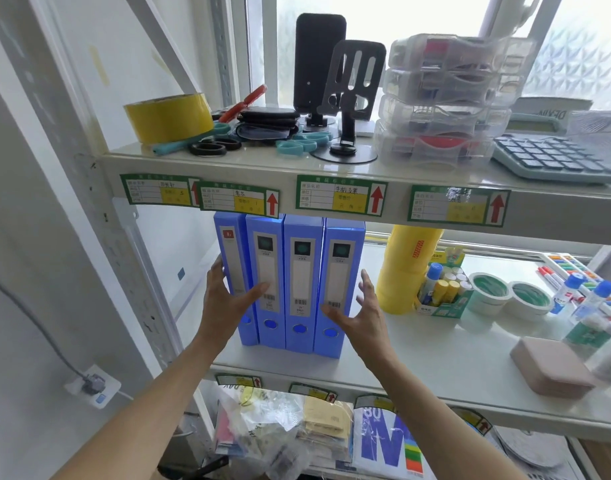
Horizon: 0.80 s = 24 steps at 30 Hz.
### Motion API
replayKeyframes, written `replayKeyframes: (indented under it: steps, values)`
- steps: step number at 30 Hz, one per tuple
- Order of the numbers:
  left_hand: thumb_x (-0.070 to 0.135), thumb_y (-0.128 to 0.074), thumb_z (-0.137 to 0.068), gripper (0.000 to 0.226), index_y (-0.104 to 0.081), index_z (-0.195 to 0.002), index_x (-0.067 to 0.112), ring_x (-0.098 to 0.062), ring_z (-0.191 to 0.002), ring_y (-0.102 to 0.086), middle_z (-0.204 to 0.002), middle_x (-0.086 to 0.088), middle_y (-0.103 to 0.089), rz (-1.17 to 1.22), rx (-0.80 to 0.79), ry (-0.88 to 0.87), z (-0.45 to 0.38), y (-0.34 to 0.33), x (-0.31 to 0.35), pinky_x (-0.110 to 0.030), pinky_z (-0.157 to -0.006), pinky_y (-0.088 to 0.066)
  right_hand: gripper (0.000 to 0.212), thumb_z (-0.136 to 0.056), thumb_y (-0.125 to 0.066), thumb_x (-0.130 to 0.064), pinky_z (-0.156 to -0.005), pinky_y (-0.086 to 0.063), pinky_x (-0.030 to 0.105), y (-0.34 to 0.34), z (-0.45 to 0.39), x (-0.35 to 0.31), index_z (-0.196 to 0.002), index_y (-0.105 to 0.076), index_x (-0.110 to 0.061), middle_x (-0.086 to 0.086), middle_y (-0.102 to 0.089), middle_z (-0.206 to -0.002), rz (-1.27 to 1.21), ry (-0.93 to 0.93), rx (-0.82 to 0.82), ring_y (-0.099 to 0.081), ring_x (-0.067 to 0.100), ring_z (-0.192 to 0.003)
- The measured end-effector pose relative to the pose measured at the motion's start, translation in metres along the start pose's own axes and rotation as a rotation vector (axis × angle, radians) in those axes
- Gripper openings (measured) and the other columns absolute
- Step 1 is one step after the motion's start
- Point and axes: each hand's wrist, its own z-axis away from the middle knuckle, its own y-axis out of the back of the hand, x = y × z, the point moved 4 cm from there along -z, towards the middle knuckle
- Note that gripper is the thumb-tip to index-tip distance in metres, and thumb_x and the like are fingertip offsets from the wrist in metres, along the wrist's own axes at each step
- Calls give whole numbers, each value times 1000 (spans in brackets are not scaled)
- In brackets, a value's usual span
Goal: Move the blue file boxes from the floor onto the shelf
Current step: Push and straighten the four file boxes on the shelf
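Several blue file boxes (299, 265) stand upright side by side at the left end of the middle shelf (435, 372), spines facing me. My left hand (228, 299) is spread against the leftmost boxes, fingers on the outer side and thumb across the spines. My right hand (363, 317) is open with fingers apart, its thumb near the bottom of the rightmost box's spine and its fingers beside that box's right side. Neither hand grips a box.
A stack of yellow tape rolls (406, 268) stands just right of the boxes, then glue sticks (442, 289), white tape rolls (508, 296) and a pink case (553, 367). The upper shelf edge (331, 168) hangs just above the boxes. Bags fill the shelf below.
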Motion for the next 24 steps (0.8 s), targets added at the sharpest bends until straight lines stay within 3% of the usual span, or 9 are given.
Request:
replayKeyframes:
  steps: [7, 11, 16, 20, 24]
  values:
    - [34, -71, -82, 75, -34, -146, 25, -1, -122, -44, -145, 4, -44, -14, 94, -61, 4, 2, 22, 5, -73, -36, 107, -75, -84, -34, -107, -39, 40, 11, 2, -16, -158, -16, -28, 3, -28, -162, -84, 72, 64, -38, 25, -144]
    - [30, -67, -87, 74, -29, -150, 23, 0, -124, -41, -149, 4, -40, -8, 145, -86, 5, 0, 39, 10, -66, -36, 97, -79, -80, -39, -110, -40, 47, 15, 5, -31, -156, -21, -35, -1, -34, -158, -82, 129, 102, -39, 22, -143]
    - [30, -62, -91, 69, -28, -151, 22, -2, -120, -46, -139, 12, -45, 24, 149, -124, -3, 1, 57, -6, -82, -40, 86, -79, -62, -64, -110, -41, 55, 17, -5, -57, -152, -22, -45, -10, -40, -156, -78, 205, 73, -41, 20, -143]
    - [28, -60, -92, 63, -32, -148, 20, -2, -113, -48, -123, 22, -45, 26, 152, -100, -5, -3, 67, -24, -89, -47, 80, -83, -58, -59, -101, -50, 56, 17, -13, -60, -153, -23, -45, -21, -42, -151, -106, 205, 7, -46, 19, -139]
    - [32, -59, -92, 64, -31, -149, 21, -3, -115, -49, -128, 19, -45, 6, 133, -103, -3, -1, 66, -31, -92, -49, 82, -83, -58, -58, -99, -52, 56, 17, -15, -59, -155, -24, -40, -11, -37, -158, -126, 226, -17, -43, 23, -142]
